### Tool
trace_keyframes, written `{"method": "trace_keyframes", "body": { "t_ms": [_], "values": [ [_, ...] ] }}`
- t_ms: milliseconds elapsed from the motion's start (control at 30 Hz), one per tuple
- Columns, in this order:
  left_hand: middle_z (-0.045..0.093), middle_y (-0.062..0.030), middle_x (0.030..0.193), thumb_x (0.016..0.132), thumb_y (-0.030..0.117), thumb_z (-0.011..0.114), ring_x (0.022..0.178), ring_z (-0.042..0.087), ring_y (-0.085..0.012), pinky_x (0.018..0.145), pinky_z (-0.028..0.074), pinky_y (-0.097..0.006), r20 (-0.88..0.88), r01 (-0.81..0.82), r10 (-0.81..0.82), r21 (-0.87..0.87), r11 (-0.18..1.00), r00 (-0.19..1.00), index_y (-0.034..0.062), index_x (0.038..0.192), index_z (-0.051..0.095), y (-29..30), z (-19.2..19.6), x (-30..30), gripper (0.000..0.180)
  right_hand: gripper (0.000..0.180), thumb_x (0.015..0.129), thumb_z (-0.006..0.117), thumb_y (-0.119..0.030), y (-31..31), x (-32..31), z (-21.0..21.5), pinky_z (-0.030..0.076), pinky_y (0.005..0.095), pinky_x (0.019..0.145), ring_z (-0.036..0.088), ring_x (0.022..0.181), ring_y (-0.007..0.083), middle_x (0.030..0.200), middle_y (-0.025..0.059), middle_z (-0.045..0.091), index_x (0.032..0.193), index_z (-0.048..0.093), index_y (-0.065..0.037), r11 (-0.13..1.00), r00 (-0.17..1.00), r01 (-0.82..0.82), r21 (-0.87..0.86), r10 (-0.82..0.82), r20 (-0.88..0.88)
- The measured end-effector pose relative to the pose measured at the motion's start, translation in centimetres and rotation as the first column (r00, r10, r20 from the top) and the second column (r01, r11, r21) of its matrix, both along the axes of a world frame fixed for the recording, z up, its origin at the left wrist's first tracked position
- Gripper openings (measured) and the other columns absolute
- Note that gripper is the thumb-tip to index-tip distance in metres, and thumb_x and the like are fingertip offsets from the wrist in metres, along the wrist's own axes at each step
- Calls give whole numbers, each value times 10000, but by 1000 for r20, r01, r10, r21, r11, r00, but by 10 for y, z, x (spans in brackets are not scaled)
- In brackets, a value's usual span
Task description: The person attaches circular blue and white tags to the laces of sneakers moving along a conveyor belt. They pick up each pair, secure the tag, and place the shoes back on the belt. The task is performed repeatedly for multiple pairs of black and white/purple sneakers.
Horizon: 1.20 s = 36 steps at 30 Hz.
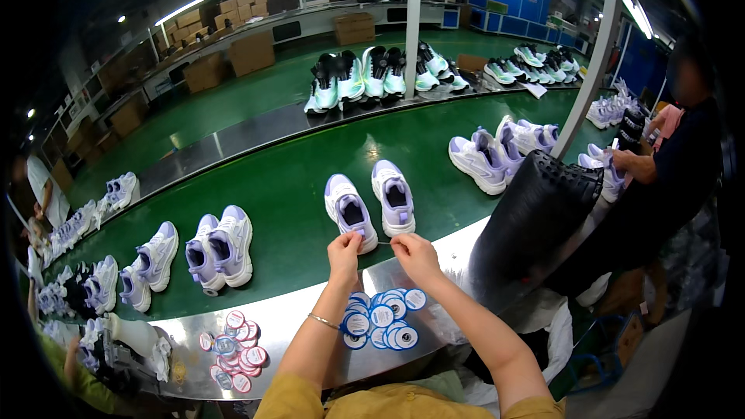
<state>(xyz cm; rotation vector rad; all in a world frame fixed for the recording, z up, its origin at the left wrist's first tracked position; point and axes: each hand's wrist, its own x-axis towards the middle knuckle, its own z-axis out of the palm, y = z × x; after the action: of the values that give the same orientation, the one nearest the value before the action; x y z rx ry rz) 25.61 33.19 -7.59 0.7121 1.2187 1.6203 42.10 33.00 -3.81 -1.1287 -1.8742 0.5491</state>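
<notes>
My left hand [344, 256] and my right hand [415, 256] are both closed in a pinch at the near edge of the green conveyor belt. Between their fingertips stretches a thin pale string [382, 244], too fine to make out clearly. Just beyond them stand two white and lilac sneakers, the left shoe [347, 206] with its heel close to my left fingers and the right shoe [393, 194] a little farther off. Below my wrists, a pile of round blue-rimmed tags [382, 316] lies on the metal ledge [299, 310].
Round red-rimmed tags [237, 349] lie at the lower left. More lilac sneakers [220, 248] line the belt [287, 163] on both sides. A big black roll [535, 217] stands at right, beside a co-worker [683, 132] handling shoes. Mint-green sneakers [357, 77] sit on the far ledge.
</notes>
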Motion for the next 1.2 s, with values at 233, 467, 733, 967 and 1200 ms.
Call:
{"method": "trace_keyframes", "body": {
  "t_ms": [233, 467, 733, 967, 1200],
  "values": [
    [607, -75, 759, 834, 71, 586, 681, 590, -147, 622, 496, -241, 129, -1, 6, -40, 999, 992, -62, 844, 605, -6, 4, -8, 135, 90, 803, 544, -146, 17, -35, -2, 461, 403, 620, 581, 700, 310, 769, 99, 587, 831, 605, -86, 994, 981, 69, 80, -82, 176],
    [609, -84, 797, 832, 79, 595, 690, 596, -156, 638, 508, -253, 141, 28, -19, -62, 998, 990, -59, 872, 599, -4, 0, -11, 143, 101, 813, 522, -159, 28, -46, -10, 466, 419, 606, 584, 702, 321, 762, 105, 587, 833, 606, -107, 994, 962, 61, 91, -83, 260],
    [611, -39, 797, 828, 94, 600, 726, 587, -125, 646, 500, -246, 128, -23, 31, -61, 998, 991, 25, 838, 600, -9, 4, -15, 70, 129, 823, 508, -168, 29, -64, -9, 457, 422, 603, 582, 709, 328, 762, 130, 594, 858, 596, -81, 998, 962, -18, 60, 1, 273],
    [589, -8, 729, 820, 60, 595, 630, 513, -65, 565, 411, -201, -398, -192, 320, 329, 925, 860, -3, 850, 621, -18, 27, -29, 74, 199, 842, 459, -80, 29, -49, -5, 438, 351, 597, 567, 686, 263, 743, 147, 577, 1005, 548, -10, 983, 978, -155, -99, 138, -154],
    [581, -2, 692, 848, 32, 535, 591, 513, -51, 500, 396, -186, -475, 102, 22, 234, 967, 880, 7, 896, 617, -14, 35, -7, 98, 194, 831, 491, -43, 29, -65, 6, 399, 237, 509, 504, 561, 84, 605, 33, 527, 1011, 540, 10, 943, 892, -270, -197, 168, -419]
  ]
}}
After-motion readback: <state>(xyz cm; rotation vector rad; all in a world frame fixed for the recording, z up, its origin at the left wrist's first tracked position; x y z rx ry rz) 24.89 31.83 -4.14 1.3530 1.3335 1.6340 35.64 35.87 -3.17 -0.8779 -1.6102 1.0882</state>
